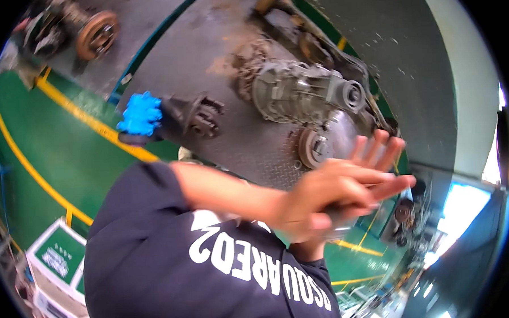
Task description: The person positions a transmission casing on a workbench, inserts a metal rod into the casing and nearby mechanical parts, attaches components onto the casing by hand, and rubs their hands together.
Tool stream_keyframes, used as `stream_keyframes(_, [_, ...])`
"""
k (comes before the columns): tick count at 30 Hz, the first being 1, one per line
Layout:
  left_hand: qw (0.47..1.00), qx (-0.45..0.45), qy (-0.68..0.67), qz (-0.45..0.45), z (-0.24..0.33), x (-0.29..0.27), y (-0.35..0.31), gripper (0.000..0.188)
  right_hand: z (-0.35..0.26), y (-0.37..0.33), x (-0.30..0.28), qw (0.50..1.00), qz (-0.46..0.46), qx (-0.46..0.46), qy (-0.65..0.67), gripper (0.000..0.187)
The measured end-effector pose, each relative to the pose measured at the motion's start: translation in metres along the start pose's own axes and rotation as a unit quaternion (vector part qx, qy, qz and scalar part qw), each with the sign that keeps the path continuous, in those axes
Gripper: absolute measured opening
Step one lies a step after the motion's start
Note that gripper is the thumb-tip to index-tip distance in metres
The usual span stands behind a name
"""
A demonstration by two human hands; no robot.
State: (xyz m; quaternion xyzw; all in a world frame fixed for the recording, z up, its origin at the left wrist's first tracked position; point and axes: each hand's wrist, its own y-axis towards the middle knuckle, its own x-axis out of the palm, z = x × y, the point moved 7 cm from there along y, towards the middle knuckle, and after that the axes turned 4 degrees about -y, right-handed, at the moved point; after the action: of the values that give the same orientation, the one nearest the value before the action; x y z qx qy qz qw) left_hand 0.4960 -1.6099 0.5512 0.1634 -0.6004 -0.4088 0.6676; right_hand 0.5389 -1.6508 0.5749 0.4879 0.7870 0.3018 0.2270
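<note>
My left hand (315, 193) reaches across from the left, blurred by motion, its fingers curled over my right hand (382, 153). The right hand's fingers are stretched out and spread past it; its palm and wrist are mostly hidden. Something dark and shiny (342, 232) shows at the right wrist, too blurred to name. Just beyond the hands, a rusty-rimmed disc (312, 148) rests near a large grey metal gearbox (297, 94) on a dark metal surface (248, 153). Neither hand touches these parts.
To the left are a dark cast part (204, 117) and a bright blue part (141, 114). A rusty wheel hub (97, 35) lies far left. Yellow lines (88, 121) cross the green floor. At lower left stands a white box (56, 298) with a green panel; machine parts (404, 212) lie right.
</note>
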Motion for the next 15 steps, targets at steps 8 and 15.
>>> stream_keyframes(8, [0.884,-0.304,-0.147,0.322,-0.008,-0.178,-0.052,0.069,0.126,-0.109,0.023,0.95,-0.291,0.021,-0.114,0.066])
stream_keyframes(15, [0.751,-0.322,-0.187,0.545,-0.092,-0.324,-0.234,0.067,0.292,-0.255,-0.077,0.762,-0.442,0.467,-0.082,0.036])
